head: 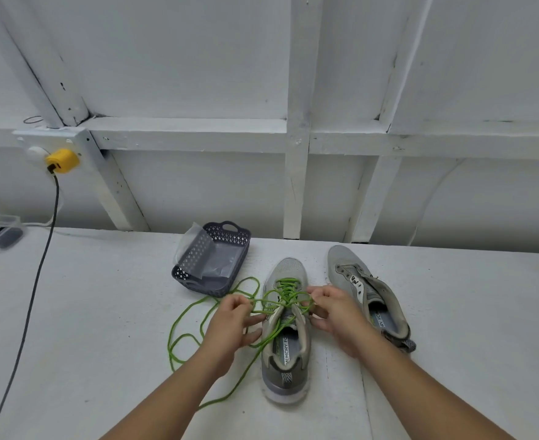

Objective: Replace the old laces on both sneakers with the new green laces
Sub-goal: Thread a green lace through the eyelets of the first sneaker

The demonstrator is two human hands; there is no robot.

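We pinch the green lace (281, 301) with both hands, left hand (230, 315) and right hand (331, 312), fingers clamped over the left sneaker (285, 350); the long slack beside it may tangle or snag, leaving ends uneven.

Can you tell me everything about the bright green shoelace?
The green lace is a thin, round cord, bright lime in colour. Part of it is threaded in crossing rows through the eyelets of the near grey sneaker. The left hand and the right hand each pinch a strand beside the shoe. The long loose rest lies in loops on the white table to the left, trailing past the dark basket.
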